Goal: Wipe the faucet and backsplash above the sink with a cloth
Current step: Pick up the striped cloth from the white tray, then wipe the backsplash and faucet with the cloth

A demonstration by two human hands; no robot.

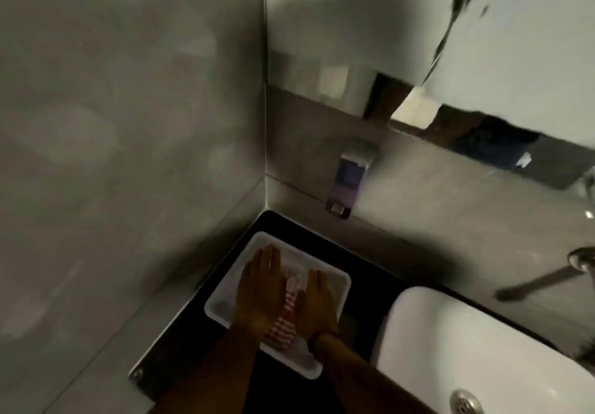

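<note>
A red-and-white striped cloth (288,309) lies in a white tray (335,280) on the black counter. My left hand (259,280) rests flat on the cloth's left side, fingers extended. My right hand (317,301) lies flat on its right side; a dark band circles that wrist. Most of the cloth is hidden under both hands. The chrome faucet (579,260) sticks out of the grey backsplash (450,207) at the right edge, above the white sink (450,342).
A soap dispenser (349,178) is mounted on the backsplash above the counter corner. A mirror (483,43) hangs above it. A grey tiled wall (128,123) closes the left side. The sink drain (467,402) shows at the bottom right.
</note>
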